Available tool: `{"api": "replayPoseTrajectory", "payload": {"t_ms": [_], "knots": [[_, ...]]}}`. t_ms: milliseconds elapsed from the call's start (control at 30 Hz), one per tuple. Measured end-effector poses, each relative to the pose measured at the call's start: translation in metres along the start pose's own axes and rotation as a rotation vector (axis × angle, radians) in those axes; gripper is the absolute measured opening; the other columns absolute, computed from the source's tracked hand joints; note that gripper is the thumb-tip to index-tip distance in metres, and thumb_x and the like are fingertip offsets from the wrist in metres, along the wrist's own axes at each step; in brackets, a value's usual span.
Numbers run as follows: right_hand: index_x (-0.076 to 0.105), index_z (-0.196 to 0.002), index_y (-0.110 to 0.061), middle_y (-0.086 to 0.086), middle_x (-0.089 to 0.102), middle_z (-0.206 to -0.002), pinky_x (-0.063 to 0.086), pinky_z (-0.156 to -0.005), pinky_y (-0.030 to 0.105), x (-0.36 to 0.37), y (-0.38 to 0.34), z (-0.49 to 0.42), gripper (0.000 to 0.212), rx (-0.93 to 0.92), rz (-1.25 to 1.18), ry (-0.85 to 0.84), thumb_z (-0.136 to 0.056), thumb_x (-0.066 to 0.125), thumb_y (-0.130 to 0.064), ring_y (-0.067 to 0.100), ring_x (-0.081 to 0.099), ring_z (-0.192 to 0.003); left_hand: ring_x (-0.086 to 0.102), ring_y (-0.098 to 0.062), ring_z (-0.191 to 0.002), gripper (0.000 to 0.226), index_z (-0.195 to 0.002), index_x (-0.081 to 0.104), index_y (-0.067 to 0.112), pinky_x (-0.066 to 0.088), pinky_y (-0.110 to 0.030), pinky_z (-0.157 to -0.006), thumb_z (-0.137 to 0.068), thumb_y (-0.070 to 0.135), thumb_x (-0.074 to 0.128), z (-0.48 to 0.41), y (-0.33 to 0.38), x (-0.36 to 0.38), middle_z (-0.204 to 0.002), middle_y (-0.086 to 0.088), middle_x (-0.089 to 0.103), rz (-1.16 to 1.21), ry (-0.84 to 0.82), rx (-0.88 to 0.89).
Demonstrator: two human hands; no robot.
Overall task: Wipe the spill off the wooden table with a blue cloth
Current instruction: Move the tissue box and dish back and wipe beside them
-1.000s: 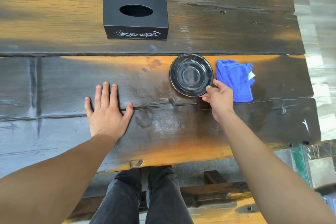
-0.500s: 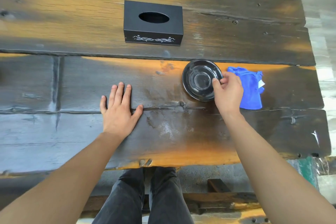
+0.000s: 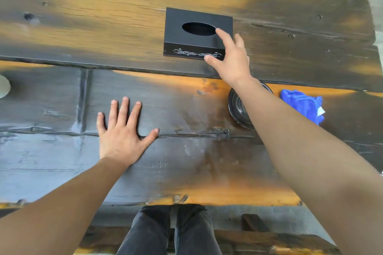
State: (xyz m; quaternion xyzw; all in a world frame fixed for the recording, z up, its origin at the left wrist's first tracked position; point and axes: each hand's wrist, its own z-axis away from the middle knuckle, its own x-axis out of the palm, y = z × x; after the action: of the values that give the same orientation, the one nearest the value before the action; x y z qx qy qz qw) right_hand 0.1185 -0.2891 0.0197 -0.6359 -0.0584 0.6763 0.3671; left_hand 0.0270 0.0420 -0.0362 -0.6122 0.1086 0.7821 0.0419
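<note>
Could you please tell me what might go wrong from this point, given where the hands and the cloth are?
1. The right hand is at the black rectangular tissue box, while the crumpled blue cloth lies untouched, so the wiping may be delayed or done with tissue instead.
2. The right forearm crosses over the round black glossy dish and could knock it when drawing back.
3. The left hand lies flat beside the wet sheen on the dark wooden table and might smear it.

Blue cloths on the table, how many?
1. The blue cloth lies crumpled near the table's right end, just right of the black dish, untouched by either hand. None other shows.
</note>
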Motion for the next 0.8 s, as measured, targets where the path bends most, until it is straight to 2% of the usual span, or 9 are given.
{"api": "replayPoseTrajectory", "payload": {"t_ms": [100,233,367,533,800], "knots": [[0.035,-0.145,-0.051,0.016,0.013,-0.166,0.032,-0.119,0.052,0.005,-0.003,-0.011,0.071,0.013,-0.010,-0.037,-0.085,0.071,-0.048,0.037,0.029,-0.149,-0.001,-0.024,-0.159,0.093,-0.159,0.016,0.037,0.004,-0.059,-0.124,-0.082,0.087,0.029,-0.001,-0.001,0.000,-0.171,0.000,0.010,-0.001,-0.007,0.006],[0.044,-0.140,-0.043,0.013,0.026,-0.160,0.038,-0.115,0.041,0.010,0.001,-0.015,0.055,-0.012,-0.058,0.029,-0.091,0.069,-0.037,0.033,0.043,-0.140,0.000,-0.024,-0.159,0.093,-0.159,0.017,0.037,0.004,-0.059,-0.124,-0.082,0.087,0.029,-0.001,-0.001,0.000,-0.171,0.000,0.011,-0.001,-0.009,0.007],[0.046,-0.133,-0.044,0.011,0.032,-0.152,0.044,-0.110,0.042,0.011,-0.002,-0.015,0.047,-0.020,-0.037,0.052,-0.092,0.069,-0.035,0.034,0.050,-0.132,0.000,-0.024,-0.159,0.093,-0.159,0.017,0.037,0.004,-0.059,-0.124,-0.083,0.087,0.029,-0.001,-0.001,-0.001,-0.171,0.000,0.010,-0.004,-0.013,0.010],[0.046,-0.131,-0.045,0.013,0.031,-0.152,0.045,-0.109,0.044,0.011,-0.005,0.002,0.046,-0.033,-0.005,0.055,-0.092,0.068,-0.037,0.036,0.046,-0.135,0.000,-0.025,-0.159,0.092,-0.160,0.017,0.036,0.003,-0.059,-0.124,-0.083,0.087,0.028,-0.001,-0.001,-0.002,-0.171,-0.001,0.010,-0.002,-0.011,0.012],[0.045,-0.135,-0.043,0.014,0.025,-0.155,0.043,-0.107,0.046,0.013,-0.004,0.080,0.049,-0.025,-0.019,0.037,-0.092,0.068,-0.036,0.036,0.039,-0.140,-0.001,-0.024,-0.159,0.092,-0.159,0.016,0.036,0.002,-0.058,-0.124,-0.083,0.087,0.028,0.000,0.000,-0.004,-0.171,0.000,0.010,0.014,-0.010,0.013]]}}
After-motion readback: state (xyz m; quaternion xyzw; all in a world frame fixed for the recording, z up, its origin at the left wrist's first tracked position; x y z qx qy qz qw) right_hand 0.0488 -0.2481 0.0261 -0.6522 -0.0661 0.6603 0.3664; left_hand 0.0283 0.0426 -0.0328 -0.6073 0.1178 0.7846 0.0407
